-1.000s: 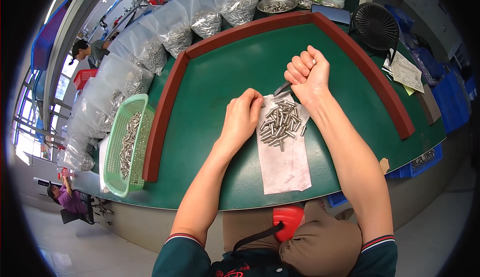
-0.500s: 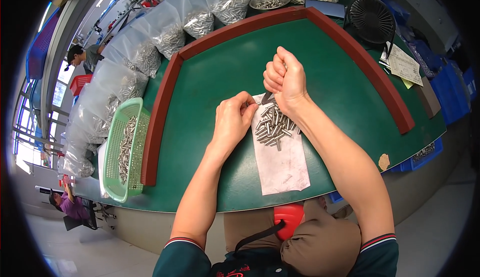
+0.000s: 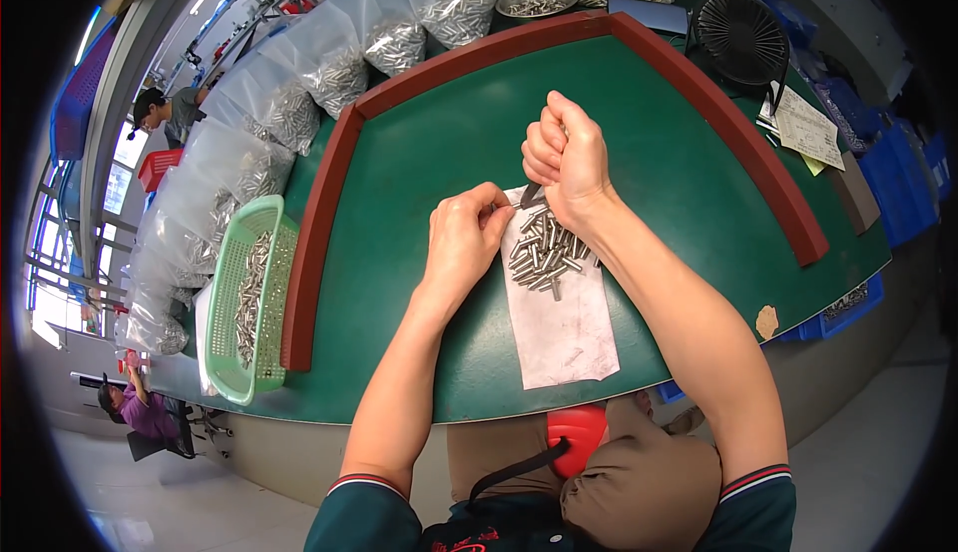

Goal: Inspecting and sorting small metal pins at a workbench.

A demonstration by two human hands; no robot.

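My right hand [image 3: 567, 158] is a closed fist around a tool whose dark, narrow blade [image 3: 531, 194] sticks out below, pointing down and left; its handle is hidden. My left hand [image 3: 467, 223] is closed in a pinch beside the blade tip. What sits between its fingertips is too small to make out. Under and just in front of my right wrist, a pile of small metal pins [image 3: 545, 251] lies on a stained whitish cloth [image 3: 566, 342] on the green table [image 3: 429, 143].
Red-brown rails [image 3: 324, 243] border the work surface. Left of them stands a light green basket [image 3: 230, 302] with metal pins inside. Bags of metal parts [image 3: 334, 78] line the far left, beside a metal bowl [image 3: 537, 1]. A black fan [image 3: 740, 38] and papers [image 3: 806, 131] stand far right.
My right fist has shifted very slightly to the left and away from me. Otherwise the hands, pins and cloth look the same.
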